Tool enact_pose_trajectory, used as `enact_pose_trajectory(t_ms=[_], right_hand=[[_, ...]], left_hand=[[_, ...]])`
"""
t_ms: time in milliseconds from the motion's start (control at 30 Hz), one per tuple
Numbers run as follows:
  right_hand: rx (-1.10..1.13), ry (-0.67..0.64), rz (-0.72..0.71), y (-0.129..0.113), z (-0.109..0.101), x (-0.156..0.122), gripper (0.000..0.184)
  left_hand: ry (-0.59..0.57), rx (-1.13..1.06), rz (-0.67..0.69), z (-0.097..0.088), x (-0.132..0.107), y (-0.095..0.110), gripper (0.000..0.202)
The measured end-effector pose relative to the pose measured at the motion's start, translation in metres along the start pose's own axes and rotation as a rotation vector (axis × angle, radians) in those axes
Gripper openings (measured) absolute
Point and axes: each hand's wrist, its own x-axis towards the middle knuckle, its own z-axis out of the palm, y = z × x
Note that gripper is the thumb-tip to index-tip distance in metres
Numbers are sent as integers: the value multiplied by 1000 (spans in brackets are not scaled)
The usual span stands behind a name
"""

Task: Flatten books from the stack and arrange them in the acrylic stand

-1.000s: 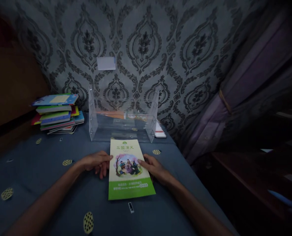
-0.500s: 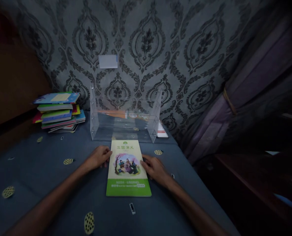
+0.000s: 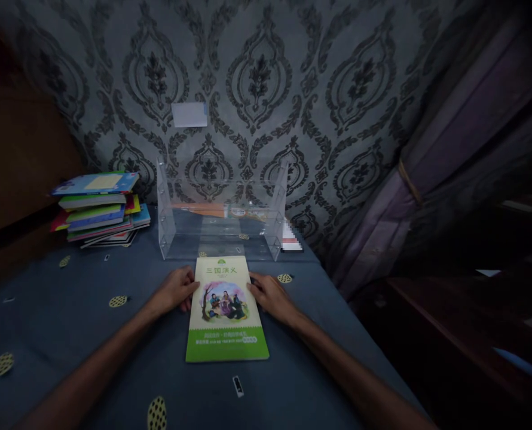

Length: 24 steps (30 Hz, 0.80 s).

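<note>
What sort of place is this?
Probably a room in a home, judging by the patterned wallpaper, the tied-back purple curtain and the stack of books.

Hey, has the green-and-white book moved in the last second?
Yes. The book's near edge now sits further left, judged against the small printed label on the cloth.

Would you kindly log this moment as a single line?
left hand: at left edge of book; right hand: at its right edge; book: cover up; clear rack: beyond book; book stack: left of rack
</note>
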Motion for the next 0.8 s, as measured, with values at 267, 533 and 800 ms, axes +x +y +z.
enact_pose_trajectory(t_ms=[267,533,800], right_hand=[[78,30,7,7,-2,23,30],[420,-22,73,27,5,27,41],[674,-62,237,19,-1,20,23]], left_hand=[[36,332,-54,3,-7,18,17],[153,1157,148,38,-13,69,21],[30,1142,138,85,21,114,42]])
